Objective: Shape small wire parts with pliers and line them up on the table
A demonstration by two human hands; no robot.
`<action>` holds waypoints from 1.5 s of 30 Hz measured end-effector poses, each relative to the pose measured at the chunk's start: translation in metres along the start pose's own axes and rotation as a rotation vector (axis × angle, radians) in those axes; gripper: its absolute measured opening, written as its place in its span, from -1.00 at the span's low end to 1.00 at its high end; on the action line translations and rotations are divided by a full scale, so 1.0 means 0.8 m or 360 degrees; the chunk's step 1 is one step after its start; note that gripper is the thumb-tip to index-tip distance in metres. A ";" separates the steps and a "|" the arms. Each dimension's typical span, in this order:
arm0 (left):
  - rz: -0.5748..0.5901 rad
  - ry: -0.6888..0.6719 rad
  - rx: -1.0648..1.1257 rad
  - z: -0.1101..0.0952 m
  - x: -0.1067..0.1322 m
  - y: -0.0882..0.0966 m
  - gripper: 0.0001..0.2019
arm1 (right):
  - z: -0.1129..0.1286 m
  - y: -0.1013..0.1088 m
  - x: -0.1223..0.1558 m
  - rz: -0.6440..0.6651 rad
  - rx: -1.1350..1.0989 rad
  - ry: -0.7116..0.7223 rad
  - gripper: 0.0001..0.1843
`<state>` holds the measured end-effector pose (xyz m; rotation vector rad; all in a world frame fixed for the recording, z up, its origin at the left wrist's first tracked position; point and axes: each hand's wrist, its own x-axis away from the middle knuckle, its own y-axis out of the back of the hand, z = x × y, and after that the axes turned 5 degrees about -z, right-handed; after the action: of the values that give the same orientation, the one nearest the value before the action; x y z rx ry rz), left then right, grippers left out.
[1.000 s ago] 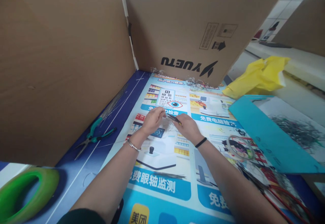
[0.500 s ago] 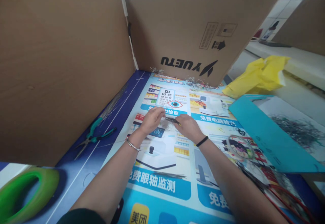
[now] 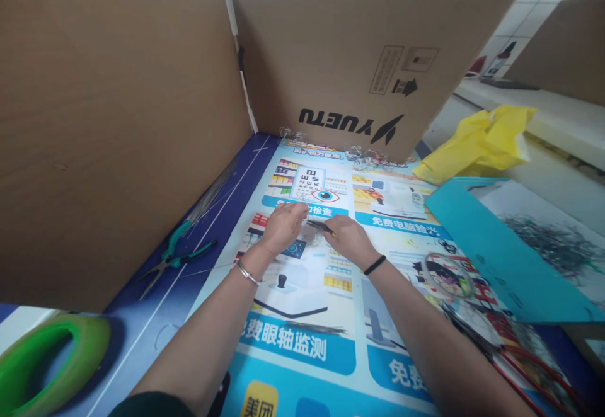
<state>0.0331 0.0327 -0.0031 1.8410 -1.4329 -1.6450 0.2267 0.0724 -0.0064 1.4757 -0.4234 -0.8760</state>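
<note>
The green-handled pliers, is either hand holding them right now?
No, the green-handled pliers lie on the blue mat by the cardboard wall, apart from the left hand and right hand, which meet over the poster.

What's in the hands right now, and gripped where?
The right hand holds a small dark tool by its handle end, tip towards the left hand. The left hand's fingertips pinch something at that tip, too small to identify.

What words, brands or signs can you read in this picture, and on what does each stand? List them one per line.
"YUETU", upside down, on the cardboard box.
An arrow and a label panel on the same box: print too small to read.
"眼轴监测" on the poster.
"免费电脑验光" on the poster.
"美团" on a yellow square at the poster's near edge.
Eye-chart letters near the left hand and right hand: too small.
</note>
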 end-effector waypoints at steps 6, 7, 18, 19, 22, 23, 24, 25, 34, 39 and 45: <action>0.0026 0.0010 -0.0063 -0.001 -0.001 0.001 -0.83 | -0.001 -0.002 0.000 -0.0014 -0.0055 -0.0008 -0.78; 0.0032 0.0015 -0.0065 -0.002 -0.001 0.001 -0.83 | -0.001 -0.001 0.000 -0.0011 -0.0060 -0.0010 -0.78; 0.0000 -0.0081 -0.0068 -0.001 0.000 0.001 -0.83 | -0.001 -0.002 -0.001 0.0007 -0.0081 -0.0010 -0.82; -0.0001 -0.0090 -0.0064 -0.001 0.000 0.001 -0.83 | -0.002 -0.002 -0.001 0.0009 -0.0089 -0.0012 -0.82; 0.0006 -0.0096 -0.0047 -0.001 0.000 0.002 -0.82 | -0.004 -0.003 -0.001 0.0020 -0.0118 -0.0011 -0.81; 0.0012 -0.0095 -0.0041 -0.001 0.000 0.002 -0.82 | -0.004 -0.003 -0.001 0.0028 -0.0123 -0.0011 -0.80; 0.0018 -0.0093 -0.0035 0.000 0.000 0.002 -0.82 | -0.004 -0.002 0.000 0.0038 -0.0124 -0.0012 -0.79; 0.0021 -0.0090 -0.0030 0.000 0.000 0.001 -0.82 | -0.004 -0.001 0.000 0.0049 -0.0121 -0.0016 -0.79; 0.0032 -0.0061 0.0042 0.001 -0.001 0.002 -0.82 | 0.000 0.004 0.000 0.0116 -0.0064 -0.0119 -0.72; -0.0001 -0.0018 0.0112 0.003 -0.001 0.000 -0.82 | 0.000 0.003 -0.001 0.0096 -0.0076 -0.0137 -0.71; 0.0005 -0.0017 0.0078 0.004 0.001 -0.001 -0.82 | 0.001 0.004 0.000 0.0072 -0.0079 -0.0116 -0.72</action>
<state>0.0306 0.0338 -0.0051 1.8574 -1.4923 -1.6346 0.2265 0.0717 -0.0033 1.3867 -0.4839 -0.9002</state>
